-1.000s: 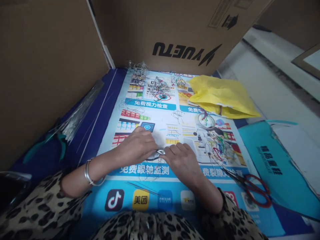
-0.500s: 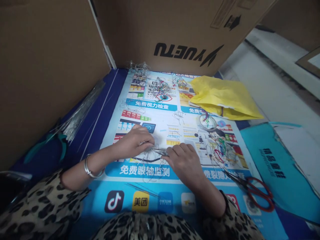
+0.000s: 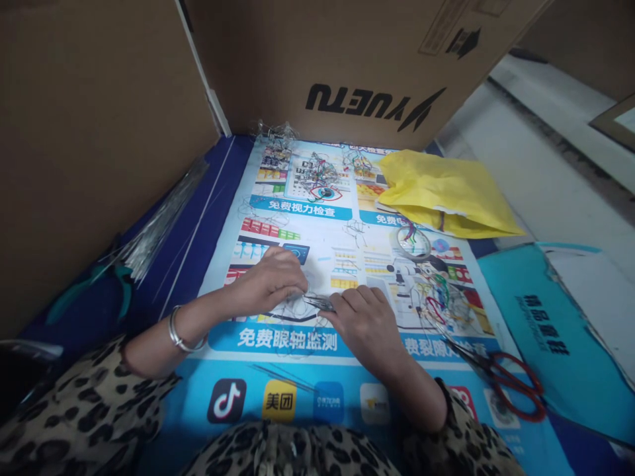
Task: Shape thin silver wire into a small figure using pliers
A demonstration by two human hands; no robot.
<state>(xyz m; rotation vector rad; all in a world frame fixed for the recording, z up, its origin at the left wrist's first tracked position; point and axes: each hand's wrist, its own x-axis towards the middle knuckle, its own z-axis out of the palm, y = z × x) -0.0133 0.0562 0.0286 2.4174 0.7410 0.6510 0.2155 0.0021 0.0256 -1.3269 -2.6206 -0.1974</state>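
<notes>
My left hand [image 3: 275, 281] is closed in a pinch on thin wire [image 3: 297, 307], which loops loosely below the fingers. My right hand [image 3: 364, 324] wraps around a pair of slim metal pliers [image 3: 318, 303]. Their jaws point left toward my left fingertips; the handles are hidden in my palm. Whether the jaws grip the wire is too fine to make out. Under both hands lies a printed blue and white poster [image 3: 278, 357]. Several straight dark wires [image 3: 285, 375] rest on it near my body.
Red-handled scissors [image 3: 513, 387] lie at right beside tangled coloured wire [image 3: 439, 304]. Behind are a tape roll [image 3: 413, 243], a yellow bag [image 3: 446, 192] and more wire tangles [image 3: 320, 173]. At left are a silvery wire bundle [image 3: 159, 221] and teal-handled pliers [image 3: 124, 291]. Cardboard [image 3: 347, 59] walls the back.
Both hands stay almost in place. The pliers' jaws have shifted very slightly and show more clearly beside my left fingertips.
</notes>
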